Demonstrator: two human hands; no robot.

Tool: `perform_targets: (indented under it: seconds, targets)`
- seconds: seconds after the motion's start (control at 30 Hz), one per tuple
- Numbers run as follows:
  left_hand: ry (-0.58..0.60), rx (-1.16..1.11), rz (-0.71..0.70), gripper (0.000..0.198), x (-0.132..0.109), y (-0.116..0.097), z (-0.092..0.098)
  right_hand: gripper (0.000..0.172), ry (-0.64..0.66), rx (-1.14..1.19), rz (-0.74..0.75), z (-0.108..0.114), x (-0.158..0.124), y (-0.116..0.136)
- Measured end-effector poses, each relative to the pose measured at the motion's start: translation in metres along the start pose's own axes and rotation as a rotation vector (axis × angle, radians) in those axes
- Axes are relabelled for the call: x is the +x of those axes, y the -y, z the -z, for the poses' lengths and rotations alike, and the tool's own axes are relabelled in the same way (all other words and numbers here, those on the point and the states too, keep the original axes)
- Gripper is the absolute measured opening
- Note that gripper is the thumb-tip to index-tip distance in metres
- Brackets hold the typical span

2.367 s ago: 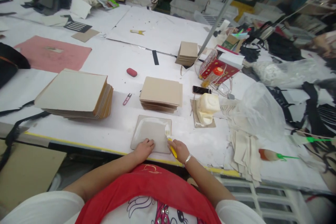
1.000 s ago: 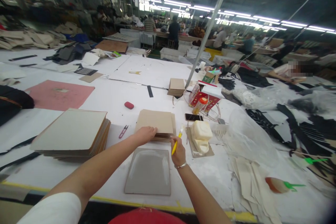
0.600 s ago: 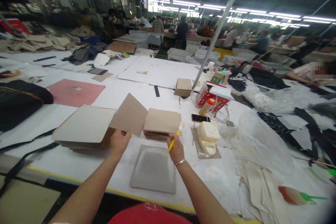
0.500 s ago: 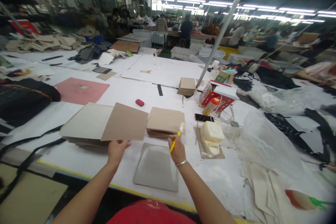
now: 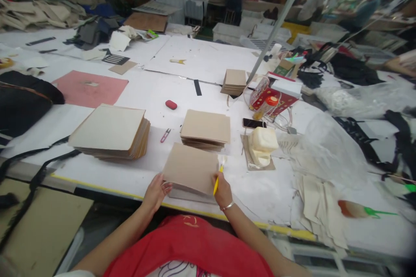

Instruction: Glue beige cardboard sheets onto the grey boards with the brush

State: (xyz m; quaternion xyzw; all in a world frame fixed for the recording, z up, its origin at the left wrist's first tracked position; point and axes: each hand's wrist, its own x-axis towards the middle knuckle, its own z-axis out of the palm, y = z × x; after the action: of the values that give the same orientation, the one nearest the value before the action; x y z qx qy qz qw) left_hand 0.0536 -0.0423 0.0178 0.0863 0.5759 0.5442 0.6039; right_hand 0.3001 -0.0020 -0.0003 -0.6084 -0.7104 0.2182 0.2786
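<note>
A tan cardboard sheet [image 5: 191, 169] is held just above a grey panel [image 5: 188, 194] at the table's front edge, covering most of it. My left hand [image 5: 156, 192] grips the sheet's left edge. My right hand [image 5: 223, 190] is closed round a yellow-handled brush [image 5: 216, 185], bristles pointing up, and its fingers meet the sheet's right edge. Behind the sheet stands a stack of tan boards [image 5: 205, 126]. To the left is a thicker stack of boards [image 5: 108, 127] with a pale top. A cream tub [image 5: 264, 140] of whitish stuff sits to the right on a piece of board.
Pink-handled thread snips [image 5: 165, 135] and a red case [image 5: 171, 104] lie between the stacks. A phone [image 5: 254, 123] lies near a red box [image 5: 276, 93]. A metal pole [image 5: 276, 30] rises from the table. Clear plastic [image 5: 328, 151] and fabric strips [image 5: 320, 207] spread at right.
My left hand has carried the cardboard sheet from the left stack rightward onto the grey panel's place. The snips now show. My right hand keeps the brush; the view has tilted down.
</note>
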Motion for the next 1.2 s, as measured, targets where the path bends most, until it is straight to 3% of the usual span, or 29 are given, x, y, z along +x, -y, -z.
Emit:
perform_targets:
  seconds: [0.07, 0.17, 0.27, 0.37, 0.83, 1.2]
  targets:
    - [-0.032, 0.189, 0.012, 0.035, 0.012, 0.008, 0.011, 0.025, 0.068, -0.057, -0.052, 0.002, -0.02, -0.023]
    - [0.027, 0.574, -0.02, 0.031, 0.025, 0.019, 0.018, 0.028, 0.121, -0.124, -0.115, 0.001, -0.034, -0.046]
    - [0.051, 0.886, -0.14, 0.03, 0.035, 0.024, 0.018, 0.031, 0.129, -0.168, -0.137, -0.003, -0.03, -0.055]
    - [0.037, 1.042, -0.22, 0.03, 0.043, 0.026, 0.018, 0.033, 0.139, -0.188, -0.152, -0.007, -0.019, -0.056]
    - [-0.031, 1.027, -0.131, 0.029, 0.062, 0.036, 0.026, 0.027, 0.21, -0.281, -0.195, -0.033, 0.003, -0.067]
    - [-0.008, 1.076, -0.045, 0.031, 0.067, 0.037, 0.026, 0.021, 0.222, -0.288, -0.186, -0.03, 0.001, -0.066]
